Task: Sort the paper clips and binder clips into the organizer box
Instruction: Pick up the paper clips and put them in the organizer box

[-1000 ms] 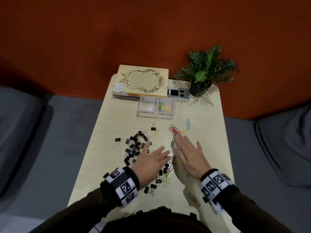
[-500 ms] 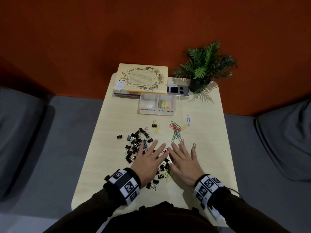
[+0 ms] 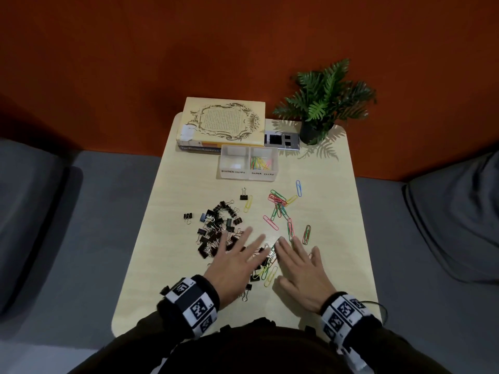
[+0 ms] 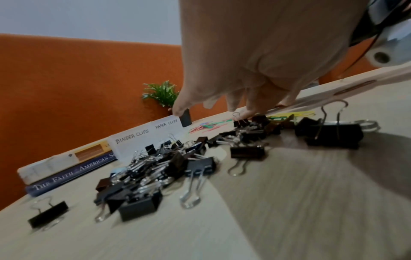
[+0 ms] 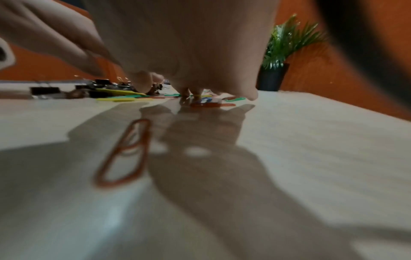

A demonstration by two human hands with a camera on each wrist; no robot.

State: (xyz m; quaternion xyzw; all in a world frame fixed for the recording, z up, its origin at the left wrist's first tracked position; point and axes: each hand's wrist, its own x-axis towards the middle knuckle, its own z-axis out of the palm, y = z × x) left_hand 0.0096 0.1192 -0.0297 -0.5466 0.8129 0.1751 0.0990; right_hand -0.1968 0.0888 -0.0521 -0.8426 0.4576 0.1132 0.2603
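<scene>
Head view: black binder clips point(image 3: 216, 230), heaped.

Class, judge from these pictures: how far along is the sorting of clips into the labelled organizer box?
Early stage. Done: a few coloured clips lie in the organizer box's PAPER CLIPS side; its BINDER CLIPS side looks empty. In hand: nothing is gripped; the left hand and right hand lie flat with spread fingers over the mixed clips. Left: the binder clips and the loose paper clips on the table.
</scene>
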